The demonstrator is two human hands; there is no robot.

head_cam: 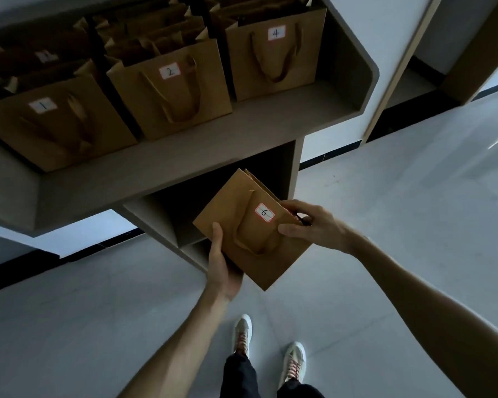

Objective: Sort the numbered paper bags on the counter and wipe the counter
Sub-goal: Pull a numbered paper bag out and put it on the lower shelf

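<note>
A brown paper bag labelled 6 (250, 234) is held in the air below the counter's front edge, tilted. My left hand (222, 268) grips its lower left edge, thumb on the front face. My right hand (308, 222) pinches its right edge beside the label, with a thin dark object between the fingers. On the grey counter (213, 147) stand bags labelled 1 (52, 124), 2 (173, 93) and 4 (273, 53) in a front row. More brown bags stand behind them in shadow.
The counter has a raised rim at its right end (357, 67) and open compartments underneath (190, 208). A pale tiled floor (385, 225) spreads below, with my two feet in light shoes (270, 351). A wall and a wooden door frame (400, 67) lie to the right.
</note>
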